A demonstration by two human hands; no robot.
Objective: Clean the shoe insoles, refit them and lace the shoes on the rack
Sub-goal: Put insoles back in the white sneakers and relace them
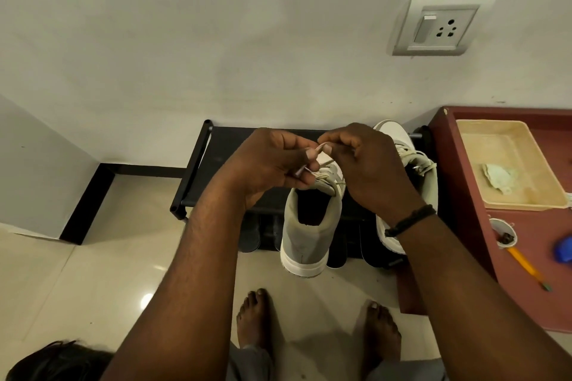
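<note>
While both hands work over the rack (198,158), the grey shoe (309,226) sits just below them, heel nearest; left hand (272,161) and right hand (368,161) each pinch its lace (320,150). Second shoe (414,170) lies beyond the right hand.

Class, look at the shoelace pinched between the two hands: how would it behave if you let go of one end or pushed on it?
The shoelace bends in a loop between the left hand and right hand, so it is probably floppy. Pushed, it would likely buckle rather than slide. It looks thin, so probably very light.
</note>
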